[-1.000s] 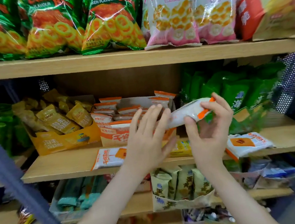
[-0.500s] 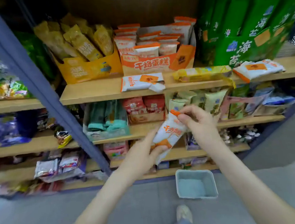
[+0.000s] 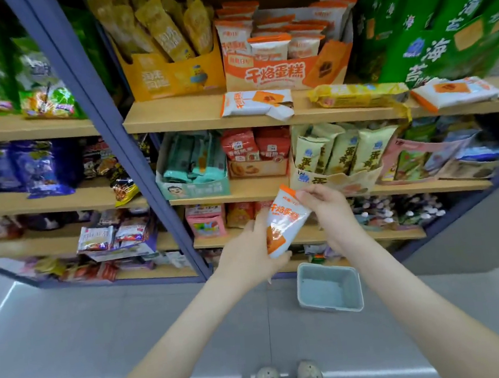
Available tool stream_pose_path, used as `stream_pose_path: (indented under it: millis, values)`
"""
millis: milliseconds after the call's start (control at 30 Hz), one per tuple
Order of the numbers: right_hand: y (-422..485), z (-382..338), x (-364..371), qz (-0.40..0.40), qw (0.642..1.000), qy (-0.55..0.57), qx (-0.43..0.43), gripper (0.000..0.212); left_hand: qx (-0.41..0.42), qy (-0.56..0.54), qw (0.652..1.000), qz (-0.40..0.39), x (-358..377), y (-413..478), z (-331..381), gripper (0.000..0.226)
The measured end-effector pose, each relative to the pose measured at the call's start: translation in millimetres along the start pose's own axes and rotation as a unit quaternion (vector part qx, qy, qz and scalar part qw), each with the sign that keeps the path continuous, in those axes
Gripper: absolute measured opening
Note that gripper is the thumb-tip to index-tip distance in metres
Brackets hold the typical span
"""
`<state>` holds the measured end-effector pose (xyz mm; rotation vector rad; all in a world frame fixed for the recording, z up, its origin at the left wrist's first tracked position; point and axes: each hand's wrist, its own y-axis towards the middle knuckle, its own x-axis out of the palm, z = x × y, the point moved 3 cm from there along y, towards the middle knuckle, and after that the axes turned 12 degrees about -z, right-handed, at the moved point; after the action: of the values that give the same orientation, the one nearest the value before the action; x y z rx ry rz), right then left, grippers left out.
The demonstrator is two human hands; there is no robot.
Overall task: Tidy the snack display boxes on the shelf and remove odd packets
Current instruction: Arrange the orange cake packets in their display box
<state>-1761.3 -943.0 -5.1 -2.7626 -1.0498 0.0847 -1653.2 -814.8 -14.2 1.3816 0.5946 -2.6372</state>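
The white-and-orange cake packet hangs between both hands, its long axis nearly upright and leaning so the orange-edged top points toward the right hand. That hand pinches the top corner between thumb and fingertips. The left hand cups the lower end, thumb curled beneath it. The grey plastic bin sits on the floor just below the right hand and a little toward the person. The matching orange display box stands well above both hands, on the upper shelf. Both forearms reach forward, half extended; the right hand seems better placed for either a drop or a lift.
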Motion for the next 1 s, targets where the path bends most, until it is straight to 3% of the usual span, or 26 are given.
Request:
stream_pose_path:
  millis: [100, 167, 233, 433, 500, 733, 800, 900, 1000]
  values:
    - [-6.1, 3.8, 2.7, -0.091, 0.993, 0.072, -0.014, 0.031, -0.048, -0.227, 0.973, 0.022, -1.0, 7.1, 6.5, 0.065]
    - [-13.9, 8.5, 11.6, -0.172, 0.985, -0.002, 0.001, 0.053, -0.077, -0.407, 0.91, 0.034, -5.9, 12.1, 12.8, 0.057]
    - [-21.2, 11.1, 22.5, -0.227, 0.972, -0.055, 0.005, 0.06, -0.083, -0.555, 0.827, 0.035, -8.9, 18.2, 20.3, 0.053]
    - [-22.4, -1.8, 28.0, -0.221, 0.97, -0.096, -0.036, 0.052, -0.047, -0.769, 0.634, 0.071, -10.0, 20.6, 39.9, 0.044]
    - [-21.3, -3.2, 27.5, -0.196, 0.971, -0.116, -0.066, 0.054, -0.019, -0.802, 0.591, 0.078, -12.8, 20.5, 42.3, 0.042]
    - [-21.7, -9.1, 20.1, -0.153, 0.969, -0.142, -0.132, 0.069, 0.01, -0.837, 0.542, 0.074, -20.8, 22.9, 40.0, 0.041]
    - [-22.9, -8.8, 17.7, -0.135, 0.973, -0.137, -0.13, 0.071, 0.018, -0.837, 0.543, 0.067, -19.2, 24.5, 39.7, 0.04]
    - [-23.4, -3.9, 13.7, -0.124, 0.975, -0.142, -0.117, 0.07, 0.036, -0.808, 0.586, 0.057, -16.6, 26.7, 39.9, 0.038]
    - [-28.0, -5.7, 6.9, -0.162, 0.973, -0.128, -0.108, 0.062, 0.072, -0.72, 0.688, 0.054, -18.5, 29.7, 28.8, 0.038]
